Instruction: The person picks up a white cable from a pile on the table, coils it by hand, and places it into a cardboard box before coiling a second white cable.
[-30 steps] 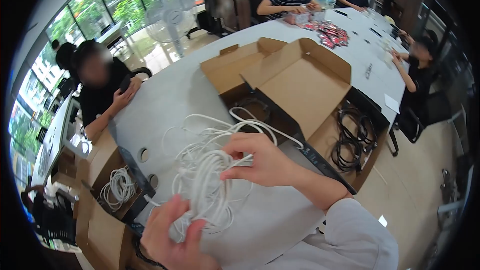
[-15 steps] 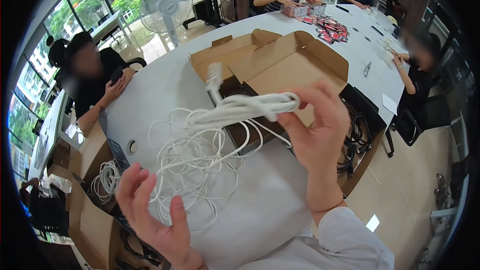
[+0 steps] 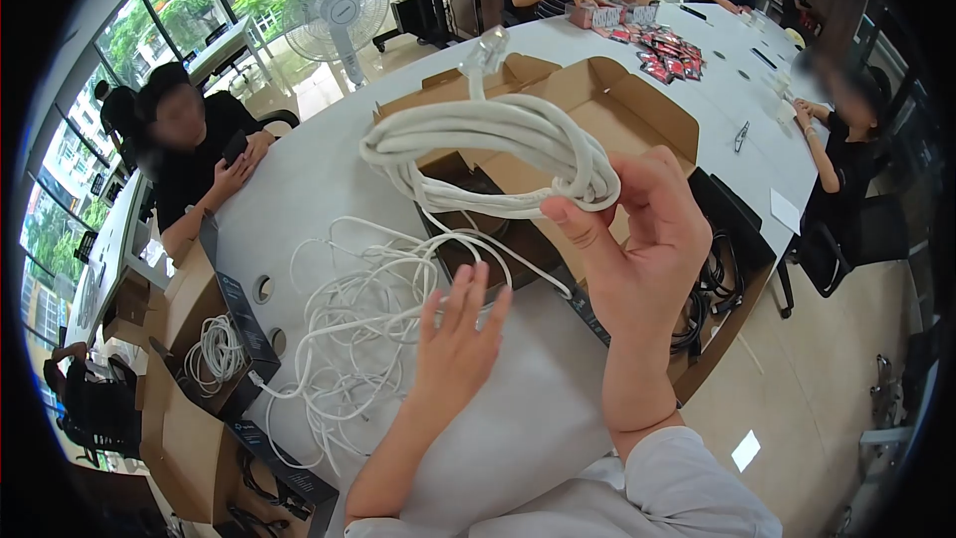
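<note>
Raised in my right hand (image 3: 647,244) is a coiled white network cable (image 3: 488,125), pinched at its right end between thumb and fingers. A clear plug (image 3: 486,50) sticks up from the coil's far side. My left hand (image 3: 460,339) is open, fingers stretched out, over the right edge of a loose tangle of white cable (image 3: 349,314) on the table. White strands run between the raised coil and the tangle. Behind the coil stands an open cardboard box (image 3: 588,105) with a dark inside, partly hidden by the coil.
To the left, an open box (image 3: 204,339) holds a coiled white cable (image 3: 214,351); a box below it holds black cables (image 3: 264,493). Black cables (image 3: 712,279) also lie in a box at right. Red packets (image 3: 667,52) lie farther back on the white table (image 3: 329,164). Several people sit around.
My right hand has raised and turned the coil, so its loop shows wide open. My left hand has moved right and forward, from the tangle's left side to its right edge.
</note>
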{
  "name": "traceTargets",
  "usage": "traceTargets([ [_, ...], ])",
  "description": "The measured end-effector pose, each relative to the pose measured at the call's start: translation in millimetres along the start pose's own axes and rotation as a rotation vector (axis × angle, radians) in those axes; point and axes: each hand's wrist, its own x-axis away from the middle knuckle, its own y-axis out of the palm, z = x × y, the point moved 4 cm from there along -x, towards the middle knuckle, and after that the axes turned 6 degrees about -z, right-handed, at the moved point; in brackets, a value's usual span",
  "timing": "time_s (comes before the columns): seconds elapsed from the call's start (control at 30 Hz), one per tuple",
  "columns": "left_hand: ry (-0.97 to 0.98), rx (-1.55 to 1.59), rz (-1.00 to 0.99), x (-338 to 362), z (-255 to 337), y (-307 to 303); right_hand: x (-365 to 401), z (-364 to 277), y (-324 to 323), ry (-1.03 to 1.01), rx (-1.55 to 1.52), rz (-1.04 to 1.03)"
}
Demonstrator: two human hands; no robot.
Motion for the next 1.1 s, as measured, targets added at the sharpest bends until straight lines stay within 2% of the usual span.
traceTargets([
  [0.1, -0.121, -0.093, 0.038, -1.2, -15.2, 3.3, 0.5, 1.4, -1.3, 0.003, -0.024, 0.003],
  [0.4, -0.398, -0.019, 0.154, 19.8, -82.4, -27.4, 0.6, -1.0, -1.2, 0.04, -0.074, 0.01],
  [0.5, -0.579, 0.017, 0.06, 34.2, -111.3, -33.4, 1.3, -1.1, -1.3, 0.04, -0.074, -0.001],
  [0.6, -0.767, -0.076, 0.191, 48.4, -132.6, -47.4, 1.4, -2.1, -1.5, 0.024, -0.096, -0.006],
  [0.83, -0.942, -0.13, 0.122, 72.1, -162.0, -58.9, 3.3, -5.0, -0.7, 0.004, -0.124, -0.023],
  [0.93, -0.842, -0.182, 0.143, 69.0, -153.8, -56.5, 4.4, -4.3, -0.5, -0.012, -0.115, -0.014],
  [1.03, -0.655, -0.371, 0.261, 48.3, -123.6, -64.5, 4.7, -4.0, -3.0, -0.011, -0.134, 0.007],
  [1.1, -0.503, -0.214, 0.271, 34.1, -98.4, -65.5, 5.4, -4.4, -3.5, -0.004, -0.134, 0.017],
])
